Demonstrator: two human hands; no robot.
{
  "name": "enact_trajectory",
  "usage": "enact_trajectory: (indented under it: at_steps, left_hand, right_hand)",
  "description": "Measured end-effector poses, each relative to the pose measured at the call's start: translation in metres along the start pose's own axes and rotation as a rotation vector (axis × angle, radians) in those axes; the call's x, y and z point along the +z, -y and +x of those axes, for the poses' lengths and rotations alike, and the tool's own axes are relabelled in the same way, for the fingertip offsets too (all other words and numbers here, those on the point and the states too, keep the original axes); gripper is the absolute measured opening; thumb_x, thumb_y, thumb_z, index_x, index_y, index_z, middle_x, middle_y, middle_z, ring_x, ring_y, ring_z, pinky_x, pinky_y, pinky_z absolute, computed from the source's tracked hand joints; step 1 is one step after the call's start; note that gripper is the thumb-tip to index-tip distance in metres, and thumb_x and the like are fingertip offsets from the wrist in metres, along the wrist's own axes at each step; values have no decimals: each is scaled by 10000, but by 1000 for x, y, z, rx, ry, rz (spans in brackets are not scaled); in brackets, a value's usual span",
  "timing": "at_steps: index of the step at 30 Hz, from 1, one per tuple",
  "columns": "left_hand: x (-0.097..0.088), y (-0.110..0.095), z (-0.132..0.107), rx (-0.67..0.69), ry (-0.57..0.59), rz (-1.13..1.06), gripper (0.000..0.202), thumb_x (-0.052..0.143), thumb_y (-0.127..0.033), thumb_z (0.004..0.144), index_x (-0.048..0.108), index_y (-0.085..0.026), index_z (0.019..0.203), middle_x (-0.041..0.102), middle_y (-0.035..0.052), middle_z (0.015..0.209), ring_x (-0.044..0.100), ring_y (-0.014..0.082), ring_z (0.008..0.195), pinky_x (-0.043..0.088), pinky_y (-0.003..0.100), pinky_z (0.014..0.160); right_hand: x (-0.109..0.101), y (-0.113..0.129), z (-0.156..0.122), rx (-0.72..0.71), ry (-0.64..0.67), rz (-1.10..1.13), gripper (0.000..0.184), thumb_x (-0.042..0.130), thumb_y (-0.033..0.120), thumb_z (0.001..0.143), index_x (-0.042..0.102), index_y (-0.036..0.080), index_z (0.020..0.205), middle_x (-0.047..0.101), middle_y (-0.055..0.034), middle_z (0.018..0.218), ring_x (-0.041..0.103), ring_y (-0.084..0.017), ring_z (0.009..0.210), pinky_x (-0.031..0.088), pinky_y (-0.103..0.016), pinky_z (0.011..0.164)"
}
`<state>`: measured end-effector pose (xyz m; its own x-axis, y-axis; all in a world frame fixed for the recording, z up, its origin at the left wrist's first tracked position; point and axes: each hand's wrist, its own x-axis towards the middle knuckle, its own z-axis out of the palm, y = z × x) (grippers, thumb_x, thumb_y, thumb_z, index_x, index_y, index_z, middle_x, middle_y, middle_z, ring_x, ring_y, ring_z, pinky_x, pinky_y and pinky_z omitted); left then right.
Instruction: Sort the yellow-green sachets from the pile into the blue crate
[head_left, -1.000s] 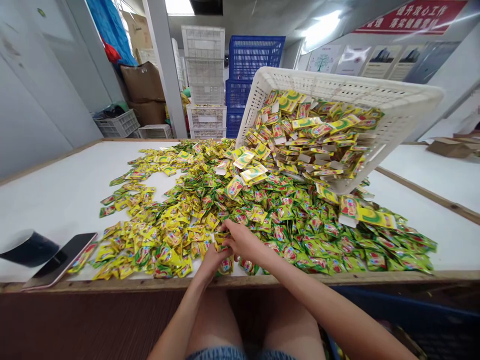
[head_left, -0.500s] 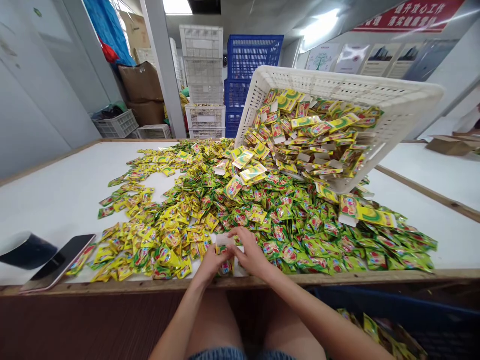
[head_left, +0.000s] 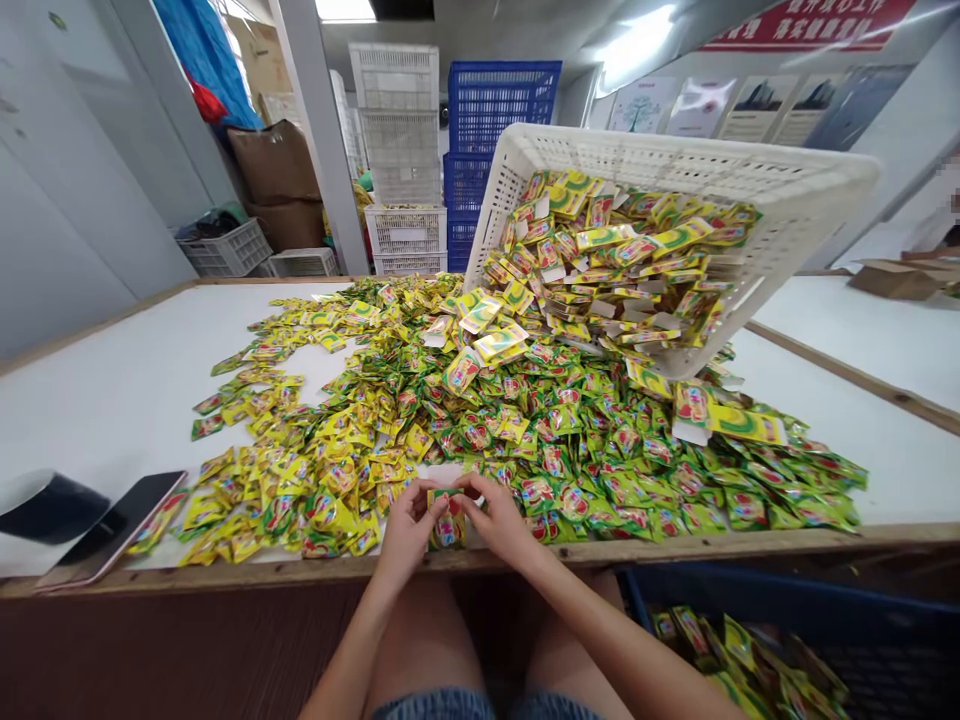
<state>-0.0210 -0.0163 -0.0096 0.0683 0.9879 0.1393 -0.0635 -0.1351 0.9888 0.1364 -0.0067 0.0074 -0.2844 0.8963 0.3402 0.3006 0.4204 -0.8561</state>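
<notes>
A small printed carton (head_left: 448, 528), yellow and green with red pictures, is held upright between my two hands at the table's front edge. My left hand (head_left: 406, 524) pinches its left side with thumb and fingers. On the other side, my right hand (head_left: 495, 518) grips the carton near its top. A white cardboard flap (head_left: 441, 474) shows just behind my fingertips; whether it belongs to this carton I cannot tell. Yellow sachets (head_left: 341, 470) lie heaped to the left of my hands, and green sachets (head_left: 622, 470) spread out to the right.
A white plastic basket (head_left: 814, 205), tilted towards me, spills flat cartons (head_left: 630, 270) onto the heap. At the left are a phone (head_left: 124, 525) and a dark cup (head_left: 52, 507). Below the table's right side, a blue crate (head_left: 750, 600) holds several packs. Stacked crates (head_left: 502, 110) stand behind.
The white end of the carton faced up between my hands before; now its printed face shows. My hands have shifted slightly lower, and my left hand lies a little further left.
</notes>
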Motion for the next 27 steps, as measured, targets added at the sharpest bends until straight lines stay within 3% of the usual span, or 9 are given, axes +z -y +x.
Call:
enact_trajectory:
  at_steps: [3,8,12,15,22,27]
  left_hand:
    - [-2,-1,3,40,-27,79,128,602,-274,749,592,-160,808,631,43,834,599,174,825,451,286,776]
    - [2,-7,3,102,-85,-56,252,607,-248,747,548,-193,986,639,61,954,594,185,933,436,321,851]
    - [1,-14,-1,103,-16,57,135,588,-268,759,617,-165,841,649,80,928,596,204,925,444,323,850]
    - [1,-18,-3,86,-35,100,140,572,-276,770,633,-165,831,654,78,934,593,205,935,441,322,858]
    - [5,-18,5,58,-98,176,176,583,-316,757,624,-160,828,657,43,786,603,172,749,466,271,723]
    - [4,-17,12,64,-105,234,189,569,-334,762,626,-155,787,646,31,746,584,160,704,450,251,679]
  right_hand:
    - [3,1,4,-40,-20,-54,134,489,212,833,609,195,777,597,-28,796,547,-164,787,415,-279,717]
    - [5,0,7,-10,-102,57,184,499,216,831,560,202,1003,618,-22,832,570,-145,751,440,-266,702]
    - [0,5,3,-90,-39,-20,119,535,265,818,618,199,871,628,-38,859,570,-165,832,433,-285,758]
    - [-2,9,1,-100,-37,-56,128,525,269,829,619,200,881,631,-44,868,569,-166,844,430,-291,771]
    - [0,6,10,-32,-11,-192,136,500,272,843,607,193,817,625,-14,727,562,-140,663,422,-248,636]
    - [-3,8,17,-54,22,-304,152,477,276,860,585,195,790,616,-14,720,549,-140,656,399,-241,624]
